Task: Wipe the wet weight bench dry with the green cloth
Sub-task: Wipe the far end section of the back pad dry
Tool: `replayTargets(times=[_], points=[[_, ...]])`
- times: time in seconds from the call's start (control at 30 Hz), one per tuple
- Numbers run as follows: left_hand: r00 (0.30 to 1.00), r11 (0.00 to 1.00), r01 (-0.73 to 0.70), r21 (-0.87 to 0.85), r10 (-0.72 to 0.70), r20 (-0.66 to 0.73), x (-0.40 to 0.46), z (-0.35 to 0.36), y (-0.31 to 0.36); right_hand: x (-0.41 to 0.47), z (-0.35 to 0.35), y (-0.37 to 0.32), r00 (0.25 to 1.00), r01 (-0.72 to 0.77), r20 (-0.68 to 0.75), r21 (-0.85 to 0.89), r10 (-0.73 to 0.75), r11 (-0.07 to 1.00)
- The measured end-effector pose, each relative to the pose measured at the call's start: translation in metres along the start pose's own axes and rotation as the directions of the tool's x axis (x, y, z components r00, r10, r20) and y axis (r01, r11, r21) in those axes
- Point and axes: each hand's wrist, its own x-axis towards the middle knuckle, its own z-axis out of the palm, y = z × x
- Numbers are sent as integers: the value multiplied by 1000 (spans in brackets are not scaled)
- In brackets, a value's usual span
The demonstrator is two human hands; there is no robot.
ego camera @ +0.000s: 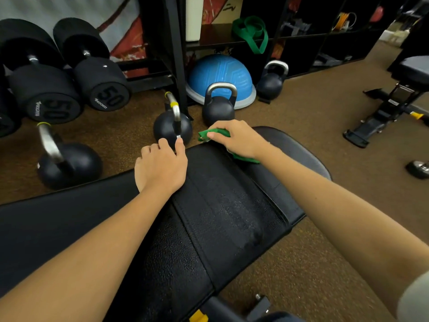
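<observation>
One green cloth [214, 133] (bunched) atop bench [232, 205]

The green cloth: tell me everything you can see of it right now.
The green cloth is a small, bright green, soft-looking rag, bunched up under the right hand, whose curled fingers grip it. One crumpled corner sticks out to the left of the fingers; another strip shows below the wrist. It lies pressed on the far end of the black weight bench, near the pad's edge. Most of it is hidden by the hand. Whether it is damp cannot be told.
</observation>
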Motion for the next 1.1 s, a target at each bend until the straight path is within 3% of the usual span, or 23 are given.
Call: replayTargets(times=[0.2,0.47,0.6,0.8,0.97,1.1], points=[[1000,1000,-10,-19,10,-6,-2,0,0,-49,-2,-5,992,82,-95,27,-79,996],[1000,1000,-13,-22,13,4,-2,0,0,-167,-26,2,987,148,58,-7,-148,989],[1000,1000,-16,-9,16,-2,-3,0,0,-199,-27,4,985,165,47,12,-166,986],[1000,1000,-18,15,18,-14,-1,2,0,-132,-14,1,965,260,-3,-65,-261,963],[1000,1000,-10,16,10,-8,1,3,0,-49,-6,-8,985,171,-3,-22,-171,985],[1000,1000,-12,11,12,0,2,3,-1,-54,-9,-12,992,128,16,-32,-128,991]])
